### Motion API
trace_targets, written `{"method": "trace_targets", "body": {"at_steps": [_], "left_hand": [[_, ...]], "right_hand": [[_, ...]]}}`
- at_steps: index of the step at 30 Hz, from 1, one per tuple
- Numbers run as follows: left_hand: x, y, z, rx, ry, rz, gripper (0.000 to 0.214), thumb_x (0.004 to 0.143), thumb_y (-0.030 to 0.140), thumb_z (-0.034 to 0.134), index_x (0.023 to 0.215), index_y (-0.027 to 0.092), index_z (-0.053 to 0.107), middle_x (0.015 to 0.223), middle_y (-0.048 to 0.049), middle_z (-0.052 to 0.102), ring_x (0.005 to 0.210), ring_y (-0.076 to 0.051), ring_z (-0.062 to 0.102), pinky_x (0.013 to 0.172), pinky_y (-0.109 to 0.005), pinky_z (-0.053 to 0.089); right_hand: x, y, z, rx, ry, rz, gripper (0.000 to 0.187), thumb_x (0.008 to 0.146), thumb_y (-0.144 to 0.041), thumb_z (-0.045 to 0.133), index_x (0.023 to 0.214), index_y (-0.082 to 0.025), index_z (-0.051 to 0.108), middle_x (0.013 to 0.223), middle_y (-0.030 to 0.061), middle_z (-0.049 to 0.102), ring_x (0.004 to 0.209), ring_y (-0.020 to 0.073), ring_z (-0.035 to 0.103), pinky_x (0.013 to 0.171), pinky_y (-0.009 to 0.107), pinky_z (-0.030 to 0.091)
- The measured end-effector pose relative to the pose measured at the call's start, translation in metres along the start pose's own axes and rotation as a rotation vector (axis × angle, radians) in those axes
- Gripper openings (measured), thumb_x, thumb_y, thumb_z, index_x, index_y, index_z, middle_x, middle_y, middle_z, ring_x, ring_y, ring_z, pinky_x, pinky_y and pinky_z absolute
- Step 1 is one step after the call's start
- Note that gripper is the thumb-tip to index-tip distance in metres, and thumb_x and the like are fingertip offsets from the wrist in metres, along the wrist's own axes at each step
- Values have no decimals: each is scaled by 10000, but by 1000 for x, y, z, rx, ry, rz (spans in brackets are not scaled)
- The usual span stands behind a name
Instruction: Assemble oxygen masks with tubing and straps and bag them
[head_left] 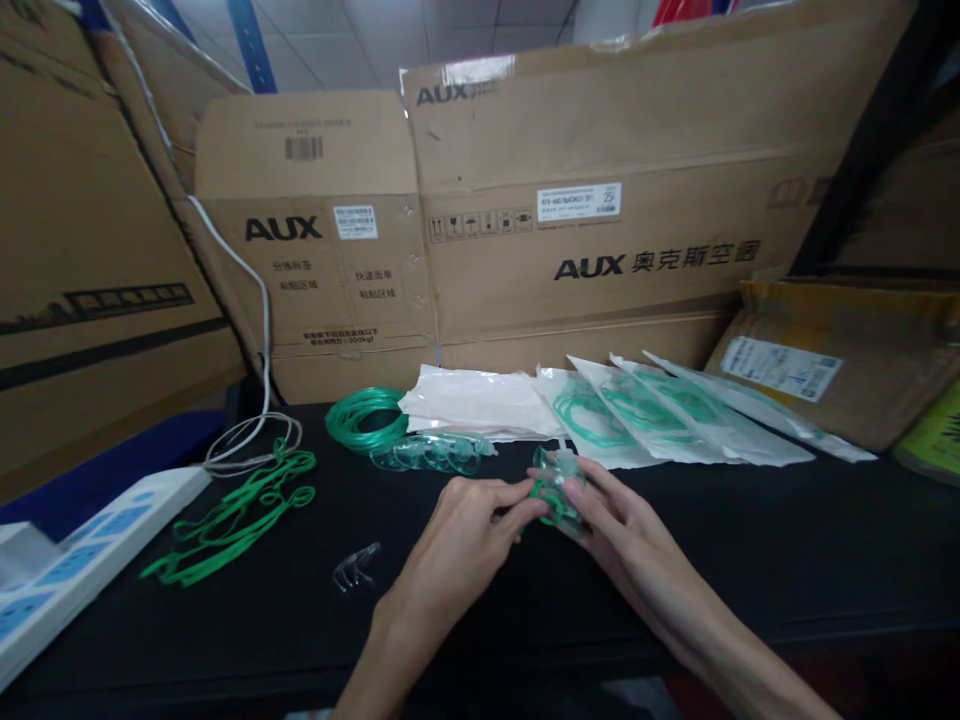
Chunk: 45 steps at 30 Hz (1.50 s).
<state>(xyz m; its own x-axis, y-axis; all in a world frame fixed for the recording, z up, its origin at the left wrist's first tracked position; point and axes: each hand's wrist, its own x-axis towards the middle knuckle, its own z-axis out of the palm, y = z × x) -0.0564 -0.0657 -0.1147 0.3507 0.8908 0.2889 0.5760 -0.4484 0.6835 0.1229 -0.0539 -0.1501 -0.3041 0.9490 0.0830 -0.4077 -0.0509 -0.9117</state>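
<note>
My right hand (626, 520) is closed around a clear, green-tinted oxygen mask (559, 478) above the front of the black table. The fingers of my left hand (469, 525) pinch a green elastic strap (551, 505) at the mask's near left side; part of the strap is hidden by the fingers. Several similar masks (431, 455) lie in a nested row behind my left hand. To the left rest loose green elastic straps (225, 530). Small clear plastic pieces (356, 568) lie left of my left wrist. A coil of green tubing (367, 420) sits behind the nested masks.
White pouches (480, 403) are stacked at the back, beside several fanned-out clear packs (600, 415) with green tubing inside. A white power strip (97, 560) runs along the left edge. Large cardboard boxes (510, 290) wall off the back, and a smaller box (810, 360) stands at right.
</note>
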Motion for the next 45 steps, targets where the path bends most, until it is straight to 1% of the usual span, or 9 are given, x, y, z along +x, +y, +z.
{"method": "trace_targets", "body": {"at_steps": [5, 9, 13, 19, 22, 25, 29, 33, 45], "left_hand": [[3, -2, 15, 84, 44, -68, 297, 894, 93, 549, 695, 163, 758, 662, -6, 700, 610, -129, 585, 599, -234, 356], [3, 4, 21, 86, 55, -68, 283, 863, 85, 546, 786, 193, 795, 781, -27, 768, 667, -150, 635, 645, -233, 403], [-1, 11, 12, 58, 13, -57, 233, 920, 252, 592, 975, 261, 819, 895, -16, 798, 712, -169, 674, 686, -243, 464], [-9, -22, -69, 425, 371, -307, 371, 952, 484, 535, 1124, 274, 788, 1123, -21, 794, 959, -245, 741, 871, -302, 529], [0, -56, -120, 646, 356, -441, 401, 983, 441, 478, 1169, 235, 768, 1171, -69, 778, 1122, -311, 702, 961, -358, 498], [17, -86, -148, 693, 224, -483, 308, 971, 385, 551, 1121, 232, 773, 1177, -92, 770, 1155, -326, 680, 989, -394, 483], [39, -114, -146, 690, 23, -515, 246, 938, 374, 668, 1099, 196, 722, 1124, -75, 740, 1064, -263, 694, 936, -422, 538], [46, -128, -136, 697, -36, -518, 272, 954, 362, 661, 1156, 180, 666, 1197, -77, 676, 1071, -243, 668, 910, -430, 560], [29, -129, -145, 564, 235, -400, 328, 863, 489, 533, 908, 258, 761, 944, -45, 814, 963, -299, 743, 850, -329, 518]], "right_hand": [[-2, 9, 7, -182, 32, -6, 675, 760, -524, 836, 1318, -278, 545, 1215, 75, 725, 1157, 265, 664, 1059, 406, 474], [-1, 17, 2, -282, 55, -48, 625, 760, -512, 838, 1251, -253, 551, 1104, 54, 725, 1041, 240, 684, 967, 351, 518], [3, 20, -1, -132, 101, -39, 581, 804, -509, 801, 1250, -252, 532, 1051, 37, 719, 1023, 225, 689, 930, 338, 537], [6, 14, 3, 23, 177, 32, 714, 714, -502, 877, 1236, -220, 481, 960, 51, 749, 878, 239, 741, 852, 370, 583], [5, 11, 7, 18, 161, 45, 722, 702, -517, 880, 1226, -210, 488, 966, 64, 757, 861, 234, 746, 817, 342, 582], [3, 8, 9, -3, 159, 49, 743, 697, -542, 874, 1235, -202, 491, 969, 77, 766, 857, 229, 746, 787, 318, 574], [2, 7, 11, -14, 151, 42, 731, 708, -551, 863, 1231, -199, 493, 966, 79, 765, 840, 233, 748, 754, 322, 567], [2, 9, 8, 7, 128, 35, 667, 735, -500, 863, 1216, -201, 511, 958, 65, 763, 835, 218, 747, 778, 323, 569], [-1, 7, 7, -42, 110, 42, 587, 782, -481, 834, 1216, -215, 542, 1018, 75, 766, 871, 241, 761, 805, 346, 579]]}}
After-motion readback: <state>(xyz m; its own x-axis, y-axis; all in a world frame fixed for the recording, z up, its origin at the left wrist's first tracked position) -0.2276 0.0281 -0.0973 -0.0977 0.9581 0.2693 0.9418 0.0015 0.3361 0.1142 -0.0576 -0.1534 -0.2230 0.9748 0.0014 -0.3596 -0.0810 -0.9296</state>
